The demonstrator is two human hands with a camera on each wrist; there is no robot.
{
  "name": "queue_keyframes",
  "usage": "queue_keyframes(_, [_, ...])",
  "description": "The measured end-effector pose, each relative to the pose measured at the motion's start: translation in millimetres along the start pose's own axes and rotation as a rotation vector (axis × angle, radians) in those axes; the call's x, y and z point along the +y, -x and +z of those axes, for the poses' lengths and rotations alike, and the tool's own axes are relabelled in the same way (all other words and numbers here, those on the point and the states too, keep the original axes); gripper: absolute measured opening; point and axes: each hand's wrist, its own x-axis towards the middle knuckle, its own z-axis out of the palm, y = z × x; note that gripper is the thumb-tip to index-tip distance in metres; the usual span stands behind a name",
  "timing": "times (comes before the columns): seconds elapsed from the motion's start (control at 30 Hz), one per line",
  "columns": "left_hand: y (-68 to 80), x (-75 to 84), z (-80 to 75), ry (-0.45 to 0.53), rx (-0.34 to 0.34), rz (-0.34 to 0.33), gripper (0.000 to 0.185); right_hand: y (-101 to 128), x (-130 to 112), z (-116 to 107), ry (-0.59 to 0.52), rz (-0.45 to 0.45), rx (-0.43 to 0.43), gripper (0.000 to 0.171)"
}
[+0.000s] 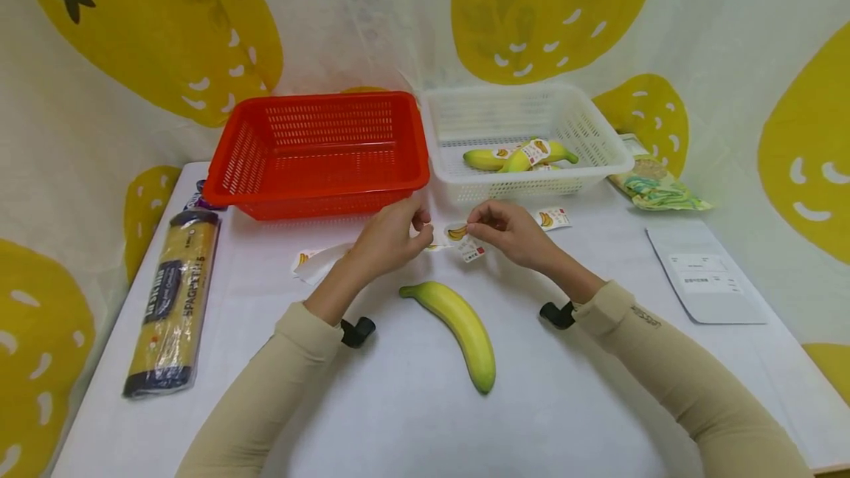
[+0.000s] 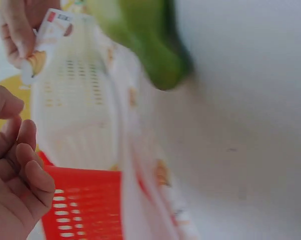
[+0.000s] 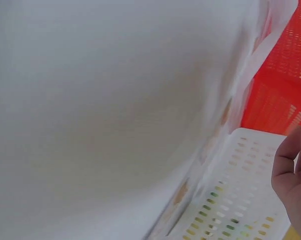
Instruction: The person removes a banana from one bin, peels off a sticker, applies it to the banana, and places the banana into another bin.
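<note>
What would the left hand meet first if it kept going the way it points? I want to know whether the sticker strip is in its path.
Probably yes: the left hand points toward the right hand, so it would first meet the banana sticker pinched there, though depth is unclear.

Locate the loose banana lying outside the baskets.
In the head view, the banana lies on the white table, centre front, between both forearms, just below the sticker.

1. Head view: looks forward and down over the whole worktop, both baskets at the far edge.
2. Left wrist view: close and blurred, low over the worktop, facing the red basket and white basket.
3. Right wrist view: close, blurred, sharing both baskets.
</note>
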Motion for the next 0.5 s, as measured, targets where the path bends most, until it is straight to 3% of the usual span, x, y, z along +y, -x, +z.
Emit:
queue_keyframes(0.2, [7.3, 18.9, -5.7, 0.064, -0.034, 0.068, 0.026, 10.8, -16.3, 1.0, -0.062, -0.028, -0.014, 0.009])
queue_keyframes(0.5, [10.5, 30.0, -6.4, 0.091, -0.098, 0.091, 0.012, 20.6, -32.7, 6.1, -0.062, -0.058, -0.025, 0.009])
